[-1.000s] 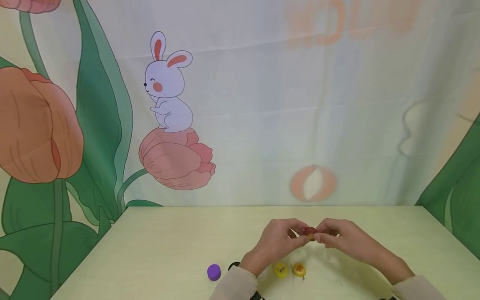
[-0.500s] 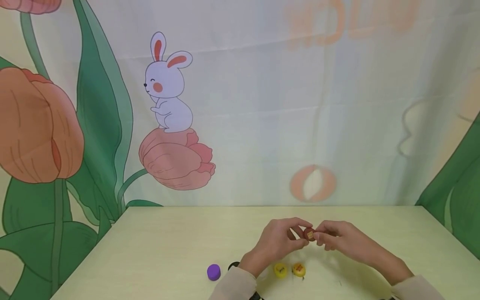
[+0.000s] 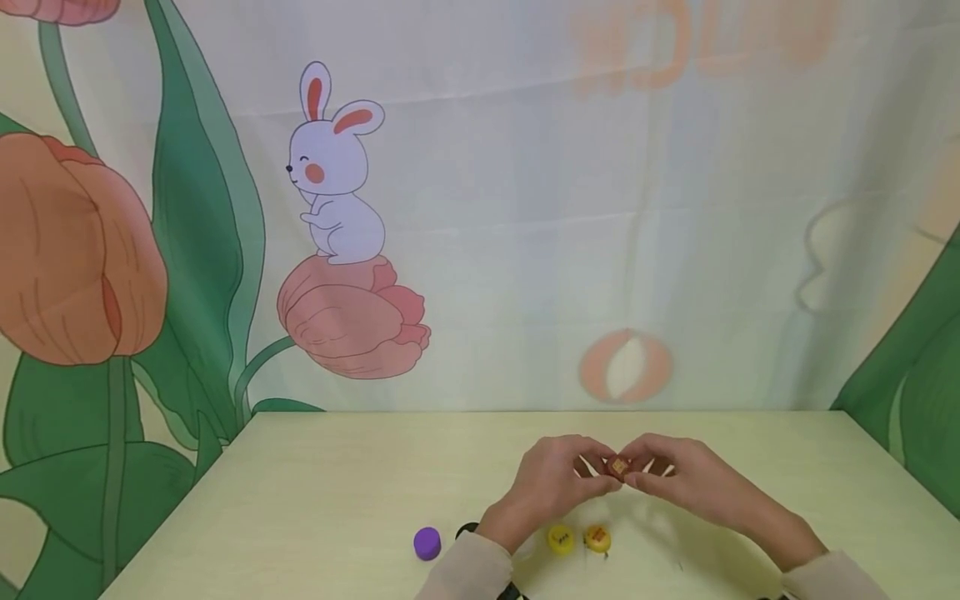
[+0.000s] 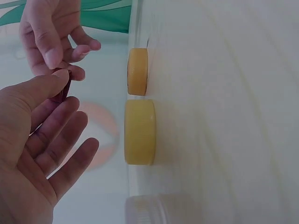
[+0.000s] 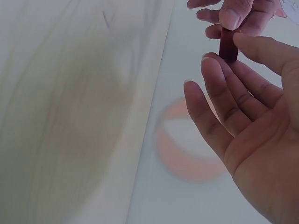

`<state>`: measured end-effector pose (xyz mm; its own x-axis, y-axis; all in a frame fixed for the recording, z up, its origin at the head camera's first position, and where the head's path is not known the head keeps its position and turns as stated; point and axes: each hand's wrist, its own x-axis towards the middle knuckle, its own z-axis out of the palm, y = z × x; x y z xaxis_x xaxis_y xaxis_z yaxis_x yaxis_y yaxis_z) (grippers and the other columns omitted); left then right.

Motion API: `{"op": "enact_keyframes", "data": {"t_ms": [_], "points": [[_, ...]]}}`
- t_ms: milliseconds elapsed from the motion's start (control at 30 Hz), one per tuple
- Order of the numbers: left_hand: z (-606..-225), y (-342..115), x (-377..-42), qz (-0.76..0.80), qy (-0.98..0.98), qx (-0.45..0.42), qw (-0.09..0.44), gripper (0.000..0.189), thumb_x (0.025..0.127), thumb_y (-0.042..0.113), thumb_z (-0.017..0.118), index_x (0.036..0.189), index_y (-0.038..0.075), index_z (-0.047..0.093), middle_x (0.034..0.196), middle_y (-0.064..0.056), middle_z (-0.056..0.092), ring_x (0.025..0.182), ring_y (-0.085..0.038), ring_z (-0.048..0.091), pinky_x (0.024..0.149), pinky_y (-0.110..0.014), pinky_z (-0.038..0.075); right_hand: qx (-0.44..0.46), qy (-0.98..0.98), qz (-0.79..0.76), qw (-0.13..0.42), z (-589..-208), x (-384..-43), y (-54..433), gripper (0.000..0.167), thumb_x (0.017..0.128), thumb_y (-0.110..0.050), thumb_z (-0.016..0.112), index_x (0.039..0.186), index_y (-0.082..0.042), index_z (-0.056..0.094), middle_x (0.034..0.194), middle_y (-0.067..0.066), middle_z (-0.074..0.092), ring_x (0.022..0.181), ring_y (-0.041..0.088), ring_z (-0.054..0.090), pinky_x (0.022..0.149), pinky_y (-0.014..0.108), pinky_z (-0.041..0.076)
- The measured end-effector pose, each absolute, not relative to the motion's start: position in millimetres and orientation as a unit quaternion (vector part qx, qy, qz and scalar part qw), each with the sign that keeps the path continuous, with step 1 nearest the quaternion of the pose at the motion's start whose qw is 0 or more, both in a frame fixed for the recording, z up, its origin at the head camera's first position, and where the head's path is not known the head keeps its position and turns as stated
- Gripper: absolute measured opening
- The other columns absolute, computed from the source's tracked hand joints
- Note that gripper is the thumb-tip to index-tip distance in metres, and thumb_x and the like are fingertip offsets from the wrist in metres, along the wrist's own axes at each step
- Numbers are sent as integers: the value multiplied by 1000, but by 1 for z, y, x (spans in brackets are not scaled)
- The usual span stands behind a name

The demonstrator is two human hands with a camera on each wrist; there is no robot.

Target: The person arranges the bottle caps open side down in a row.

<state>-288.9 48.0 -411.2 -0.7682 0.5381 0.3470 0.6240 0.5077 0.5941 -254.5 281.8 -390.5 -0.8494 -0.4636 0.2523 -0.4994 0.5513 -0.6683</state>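
Above the table, a small dark red bottle cap [image 3: 618, 467] with a yellow mark on its top is held between both hands. My left hand [image 3: 551, 479] pinches its left side between thumb and fingers. From the other side my right hand [image 3: 686, 475] pinches it too, with the thumb on the edge of the cap [image 5: 228, 45] in the right wrist view. A yellow cap [image 3: 560, 539] and an orange-yellow cap [image 3: 597, 538] lie on the table below the hands; the left wrist view shows the yellow cap [image 4: 140, 132] side-on.
Left of the left forearm stands a purple cap [image 3: 427, 543]. A black round thing [image 3: 467, 528] is mostly hidden by that arm. A clear ridged cap [image 4: 145, 210] shows at the bottom of the left wrist view. A printed curtain [image 3: 510, 250] hangs behind the table [image 3: 337, 483].
The red cap has turned between the fingers, its marked top now rotated. The right hand's fingers have shifted their grip on it. The caps on the table stay put.
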Motion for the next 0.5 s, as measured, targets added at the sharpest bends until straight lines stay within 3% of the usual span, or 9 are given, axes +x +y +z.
{"op": "enact_keyframes", "data": {"t_ms": [167, 500], "points": [[-410, 48, -288, -365, -868, -330, 65, 22, 90, 29, 88, 110, 23, 84, 91, 17, 75, 76, 7, 62, 68, -16, 48, 293, -877, 380, 37, -390, -254, 282, 17, 100, -10, 75, 114, -20, 73, 100, -14, 73, 84, 8, 66, 73, 30, 57], [-410, 49, -287, -367, -863, -346, 37, 17, 88, 26, 90, 103, 22, 84, 91, 20, 73, 77, 10, 60, 68, -15, 48, 289, -877, 385, -11, -386, -252, 285, 14, 98, -20, 79, 108, -18, 70, 91, -9, 71, 83, 10, 66, 71, 29, 55]]}}
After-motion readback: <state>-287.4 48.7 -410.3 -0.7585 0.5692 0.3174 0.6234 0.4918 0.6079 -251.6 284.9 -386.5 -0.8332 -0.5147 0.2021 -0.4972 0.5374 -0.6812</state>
